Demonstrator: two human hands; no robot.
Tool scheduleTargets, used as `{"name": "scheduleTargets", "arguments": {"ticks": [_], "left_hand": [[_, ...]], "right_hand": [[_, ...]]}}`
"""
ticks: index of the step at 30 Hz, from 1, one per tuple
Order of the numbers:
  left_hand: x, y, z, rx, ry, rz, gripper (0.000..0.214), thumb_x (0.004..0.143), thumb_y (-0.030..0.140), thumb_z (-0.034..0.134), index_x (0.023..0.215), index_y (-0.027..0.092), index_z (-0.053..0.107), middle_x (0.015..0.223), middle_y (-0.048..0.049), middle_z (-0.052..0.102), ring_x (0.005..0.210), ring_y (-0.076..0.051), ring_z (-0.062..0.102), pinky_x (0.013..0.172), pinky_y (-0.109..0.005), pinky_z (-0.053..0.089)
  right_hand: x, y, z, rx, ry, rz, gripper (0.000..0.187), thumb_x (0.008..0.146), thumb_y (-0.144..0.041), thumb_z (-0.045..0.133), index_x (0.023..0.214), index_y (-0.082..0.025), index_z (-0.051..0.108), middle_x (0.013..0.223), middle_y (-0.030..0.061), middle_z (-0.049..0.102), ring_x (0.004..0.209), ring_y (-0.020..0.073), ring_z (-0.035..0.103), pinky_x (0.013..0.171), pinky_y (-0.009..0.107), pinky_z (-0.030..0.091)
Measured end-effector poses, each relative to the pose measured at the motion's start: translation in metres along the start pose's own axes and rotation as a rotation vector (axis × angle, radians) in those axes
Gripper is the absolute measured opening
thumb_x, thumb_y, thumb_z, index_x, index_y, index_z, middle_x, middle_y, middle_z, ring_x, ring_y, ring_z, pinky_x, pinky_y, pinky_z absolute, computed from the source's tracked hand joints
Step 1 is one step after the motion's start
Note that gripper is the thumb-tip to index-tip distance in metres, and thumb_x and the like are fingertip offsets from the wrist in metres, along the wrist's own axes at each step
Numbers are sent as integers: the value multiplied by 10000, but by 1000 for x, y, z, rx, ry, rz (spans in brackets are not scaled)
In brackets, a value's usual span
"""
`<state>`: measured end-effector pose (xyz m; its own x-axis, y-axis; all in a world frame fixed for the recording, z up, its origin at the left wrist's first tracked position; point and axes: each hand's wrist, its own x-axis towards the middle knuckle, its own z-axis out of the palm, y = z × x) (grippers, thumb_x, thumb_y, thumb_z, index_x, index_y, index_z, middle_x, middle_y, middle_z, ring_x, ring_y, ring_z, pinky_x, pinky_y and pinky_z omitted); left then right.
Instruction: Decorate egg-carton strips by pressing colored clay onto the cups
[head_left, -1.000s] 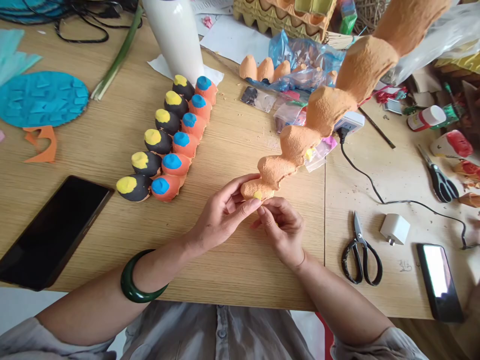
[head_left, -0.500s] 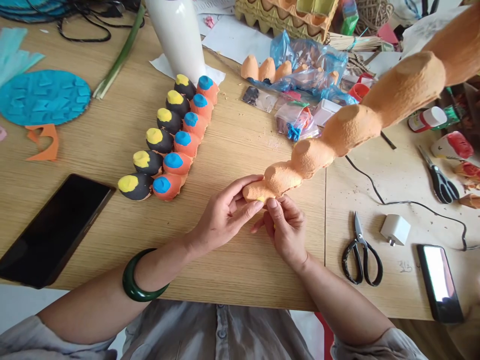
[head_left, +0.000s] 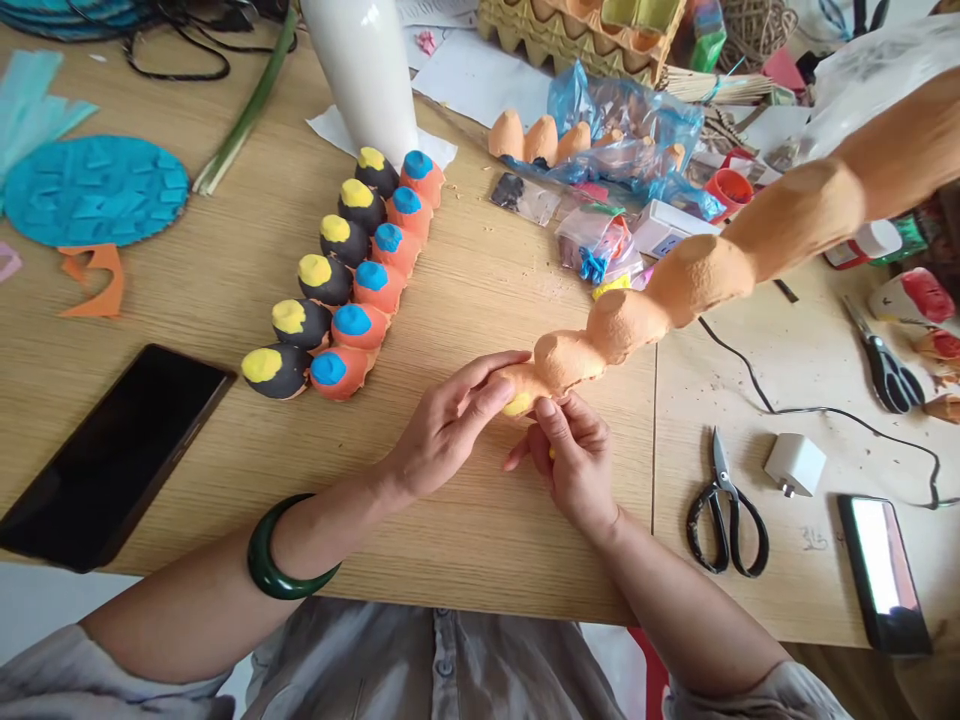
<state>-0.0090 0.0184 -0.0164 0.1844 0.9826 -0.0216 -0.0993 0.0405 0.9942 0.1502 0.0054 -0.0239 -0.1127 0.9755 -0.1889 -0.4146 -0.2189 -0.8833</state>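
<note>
Left hand (head_left: 451,425) and right hand (head_left: 579,452) pinch a bumpy orange pulp strip (head_left: 628,322) at its near end. It slants far-right.

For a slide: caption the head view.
Left hand and right hand hold an orange cup strip, yellow patch on its near end.

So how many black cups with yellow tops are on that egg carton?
6 black cups, in one row on the left of the painted egg carton, from near the white container to near the dark-screened device. None looks hidden.
</note>
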Motion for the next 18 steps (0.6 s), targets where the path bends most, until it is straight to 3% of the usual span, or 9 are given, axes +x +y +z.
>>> {"name": "scheduleTargets", "arguments": {"ticks": [2, 5, 8, 12, 18], "left_hand": [[1, 1, -2, -25, -47, -44, 517, 1033, 476, 620, 1436, 153, 639, 1442, -112, 713, 1381, -255, 651, 1111, -303, 571], [1, 0, -1, -105, -113, -89, 678, 971, 427, 726, 1540, 114, 534, 1437, -144, 715, 1332, -286, 692, 1081, -341, 611], [0, -2, 0, -116, -105, -94, 694, 966, 405, 736, 1548, 93, 521, 1455, -160, 700, 1299, -284, 715, 1077, -340, 621], [-1, -3, -2, -4, -90, -40, 652, 989, 412, 700, 1534, 88, 548, 1496, -161, 670, 1296, -274, 719, 1074, -310, 619], [-2, -3, -6, 297, -85, 72, 619, 1020, 447, 633, 1515, 79, 582, 1372, -162, 750, 1078, -236, 812, 893, -218, 655]], "right_hand": [[2, -2, -2, 15, 14, 23, 274, 935, -450, 771, 817, -210, 713, 479, -121, 481, 337, 35, 245, 437, 265, 629], [5, -5, -5, 2, 23, 56, 312, 959, -457, 737, 776, -211, 677, 397, -138, 392, 321, 43, 232, 444, 251, 612], [5, -6, -6, -12, 20, 66, 312, 956, -471, 731, 798, -206, 688, 401, -139, 399, 317, 39, 225, 434, 239, 592], [5, -7, -4, 5, 20, 61, 317, 942, -466, 745, 771, -210, 670, 408, -142, 407, 311, 35, 218, 425, 234, 584], [7, -11, -3, 34, 31, 82, 332, 926, -471, 760, 740, -212, 668, 404, -138, 442, 293, 36, 227, 450, 249, 617]]}}
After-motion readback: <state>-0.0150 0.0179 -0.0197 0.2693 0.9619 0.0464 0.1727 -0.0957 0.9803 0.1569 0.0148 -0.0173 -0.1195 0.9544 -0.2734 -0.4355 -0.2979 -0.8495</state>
